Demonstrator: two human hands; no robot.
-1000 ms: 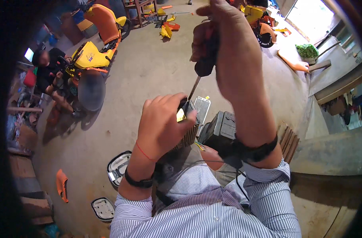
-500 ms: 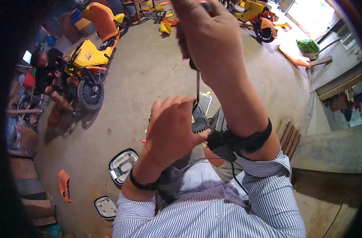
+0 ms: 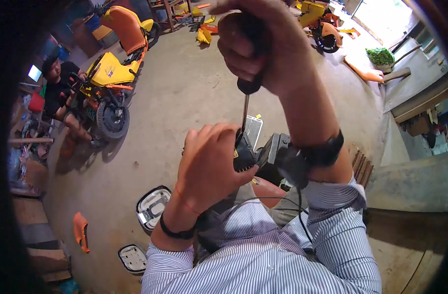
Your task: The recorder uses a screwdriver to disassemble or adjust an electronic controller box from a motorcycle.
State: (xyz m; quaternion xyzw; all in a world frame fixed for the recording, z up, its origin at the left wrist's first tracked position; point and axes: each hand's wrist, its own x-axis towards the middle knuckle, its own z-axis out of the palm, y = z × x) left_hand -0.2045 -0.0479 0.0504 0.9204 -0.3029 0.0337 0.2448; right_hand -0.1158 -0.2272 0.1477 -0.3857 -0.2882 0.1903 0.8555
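My right hand (image 3: 278, 46), raised at the top centre, is closed round the black handle of a screwdriver (image 3: 245, 105). The metal shaft points down, and its tip goes out of sight behind my left hand's fingers at a black box-like part (image 3: 245, 156). This part has a row of small ridges or contacts along its near edge. My left hand (image 3: 211, 157) is wrapped over the part's left side, thumb along the near edge. Just right of it stands a larger black case (image 3: 278, 149).
A pale slotted panel (image 3: 254, 128) lies beyond the part. White-rimmed shells (image 3: 153, 206) and an orange piece (image 3: 80, 231) lie on the floor at left. Another person (image 3: 62, 88) sits by a yellow motorbike (image 3: 111, 68). A dark cable (image 3: 300, 210) hangs below my right wrist.
My right hand has turned on the screwdriver, showing more of its handle, and my right forearm has swung rightward. My left hand keeps its hold on the black part.
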